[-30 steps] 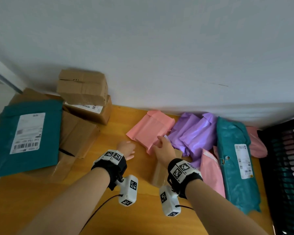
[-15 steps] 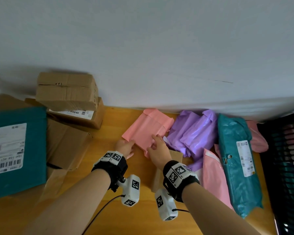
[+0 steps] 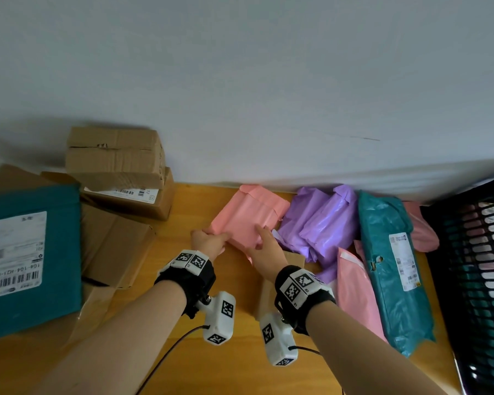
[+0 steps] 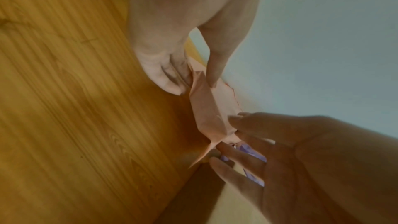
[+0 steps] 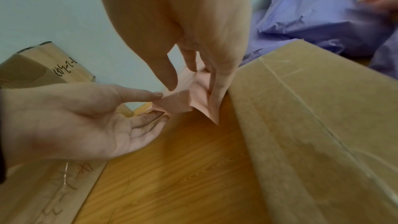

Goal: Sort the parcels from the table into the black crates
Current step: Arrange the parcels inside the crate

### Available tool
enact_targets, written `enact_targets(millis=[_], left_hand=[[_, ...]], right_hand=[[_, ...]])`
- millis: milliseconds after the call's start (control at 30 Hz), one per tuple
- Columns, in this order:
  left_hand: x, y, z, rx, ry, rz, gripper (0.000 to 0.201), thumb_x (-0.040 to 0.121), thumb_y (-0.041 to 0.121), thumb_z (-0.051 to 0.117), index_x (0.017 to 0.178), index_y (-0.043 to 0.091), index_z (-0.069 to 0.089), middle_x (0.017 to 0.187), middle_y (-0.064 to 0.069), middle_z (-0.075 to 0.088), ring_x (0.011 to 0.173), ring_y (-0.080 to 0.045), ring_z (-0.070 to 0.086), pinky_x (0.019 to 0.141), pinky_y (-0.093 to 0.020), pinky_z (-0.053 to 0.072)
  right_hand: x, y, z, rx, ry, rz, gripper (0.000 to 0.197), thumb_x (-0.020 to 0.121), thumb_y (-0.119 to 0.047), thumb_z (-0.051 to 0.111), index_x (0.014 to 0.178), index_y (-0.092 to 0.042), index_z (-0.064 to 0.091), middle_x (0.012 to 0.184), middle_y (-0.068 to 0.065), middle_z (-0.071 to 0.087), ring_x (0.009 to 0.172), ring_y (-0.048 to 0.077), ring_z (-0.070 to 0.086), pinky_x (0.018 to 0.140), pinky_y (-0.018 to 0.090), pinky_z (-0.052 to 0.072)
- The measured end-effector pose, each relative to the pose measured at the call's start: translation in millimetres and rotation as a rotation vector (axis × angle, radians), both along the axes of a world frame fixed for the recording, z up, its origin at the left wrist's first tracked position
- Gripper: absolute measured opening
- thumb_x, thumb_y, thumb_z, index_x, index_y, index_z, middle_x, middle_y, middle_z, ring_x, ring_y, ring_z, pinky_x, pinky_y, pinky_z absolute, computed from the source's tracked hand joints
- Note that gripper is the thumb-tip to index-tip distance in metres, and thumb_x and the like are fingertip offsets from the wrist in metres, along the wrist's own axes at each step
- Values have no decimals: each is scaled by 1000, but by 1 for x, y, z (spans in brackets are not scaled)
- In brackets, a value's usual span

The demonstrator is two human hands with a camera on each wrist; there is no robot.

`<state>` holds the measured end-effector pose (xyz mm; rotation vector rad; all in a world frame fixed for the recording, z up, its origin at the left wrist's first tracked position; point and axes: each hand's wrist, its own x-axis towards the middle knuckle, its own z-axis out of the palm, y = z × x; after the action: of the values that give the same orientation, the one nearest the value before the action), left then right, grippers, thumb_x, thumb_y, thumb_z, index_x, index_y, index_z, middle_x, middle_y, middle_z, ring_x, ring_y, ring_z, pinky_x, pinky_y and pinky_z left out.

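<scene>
At far right, cut off by the frame edge: black crate (image 3: pixel 474 280), slatted wall only, teal and pink shapes behind the slats, contents not identifiable. Left side also cropped: large teal mailer (image 3: pixel 32 260) with white label, lying over flattened cardboard (image 3: pixel 114 246). Small brown box (image 3: pixel 277 277) mostly hidden under the right forearm in the head view; taped top plain in the right wrist view (image 5: pixel 312 125).

Wooden table (image 3: pixel 126 366), yellow grain, pushed against a plain pale wall (image 3: pixel 268 81). Two stacked cartons (image 3: pixel 117 158) at the back left, lower one labelled.

Against the wall, mid-table: pink mailer (image 3: pixel 248 215), near edge raised off the wood. Left hand (image 3: pixel 208 243) pinching its left corner, thumb on top, fingers beneath. Right hand (image 3: pixel 265 249) pinching the near right corner, thumb on top, fingers curled under the edge. Underside contact only partly visible in the wrist views.

Just right of it, touching: purple mailers (image 3: pixel 320 223), crumpled. Then a second pink mailer (image 3: pixel 357 292), a long teal mailer (image 3: pixel 394 269) with label and a torn hole, and another pink one (image 3: pixel 422 232) half hidden behind it, beside the crate.
</scene>
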<state>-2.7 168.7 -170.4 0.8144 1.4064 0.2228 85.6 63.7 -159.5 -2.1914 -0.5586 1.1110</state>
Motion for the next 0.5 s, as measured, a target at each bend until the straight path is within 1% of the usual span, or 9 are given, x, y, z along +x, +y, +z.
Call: enact_targets(millis=[100, 167, 233, 300, 333, 367, 433, 467, 500], left_hand=[[1, -1, 5, 28, 0, -3, 56, 65, 9, 84, 110, -6, 54, 103, -20, 65, 88, -25, 67, 79, -33, 57], [1, -2, 7, 31, -18, 24, 49, 65, 7, 85, 102, -7, 56, 96, -18, 65, 83, -23, 67, 79, -32, 57], [1, -4, 9, -6, -50, 39, 41, 66, 4, 84, 95, -4, 57, 94, -18, 66, 83, -22, 67, 79, -29, 55], [1, -7, 13, -55, -85, 25, 41, 67, 1, 82, 99, -5, 57, 98, -18, 67, 84, -22, 68, 78, -28, 54], [1, -8, 16, -61, -88, 1, 41, 69, -1, 80, 102, -5, 56, 100, -18, 67, 84, -22, 68, 78, -28, 54], [0, -10, 20, -49, -82, -37, 38, 71, -2, 78, 101, -3, 56, 100, -16, 66, 86, -23, 67, 78, -29, 53], [-2, -13, 26, 9, -75, -138, 25, 73, -2, 76, 91, 4, 59, 99, -15, 66, 91, -26, 66, 79, -31, 53], [-3, -14, 29, 42, -82, -182, 22, 74, -2, 75, 87, 7, 60, 98, -15, 66, 94, -28, 65, 79, -33, 54], [-5, -16, 34, 72, -91, -214, 21, 75, -3, 73, 86, 9, 60, 98, -14, 66, 96, -30, 64, 80, -34, 55]], right_hand=[[-2, 0, 13, 28, 4, -43, 77, 86, -37, 65, 149, -15, 26, 155, 5, 22, 135, 27, 38, 107, 45, 40], [-3, 0, 22, 36, 12, -69, 80, 85, -42, 67, 149, -15, 26, 153, 5, 25, 135, 25, 38, 109, 43, 38], [-3, -1, 28, 38, 20, -91, 79, 85, -38, 68, 149, -16, 26, 152, 6, 26, 136, 24, 36, 110, 40, 36], [-5, -3, 33, 46, 34, -101, 76, 88, -29, 67, 149, -15, 25, 153, 7, 26, 137, 23, 34, 111, 38, 35], [-6, -4, 35, 46, 42, -110, 74, 89, -24, 66, 149, -15, 24, 153, 7, 26, 136, 24, 35, 110, 37, 36], [-8, -5, 37, 42, 46, -118, 73, 89, -20, 65, 149, -15, 24, 153, 8, 27, 135, 25, 38, 107, 36, 39], [-9, -8, 41, 42, 53, -126, 69, 91, -11, 59, 149, -15, 24, 152, 9, 29, 133, 28, 41, 99, 33, 42], [-9, -9, 44, 39, 52, -120, 67, 91, -8, 57, 149, -14, 24, 151, 10, 32, 133, 28, 40, 100, 32, 41], [-9, -11, 47, 37, 51, -110, 65, 92, -7, 55, 149, -14, 24, 150, 12, 34, 134, 28, 40, 101, 31, 41]])
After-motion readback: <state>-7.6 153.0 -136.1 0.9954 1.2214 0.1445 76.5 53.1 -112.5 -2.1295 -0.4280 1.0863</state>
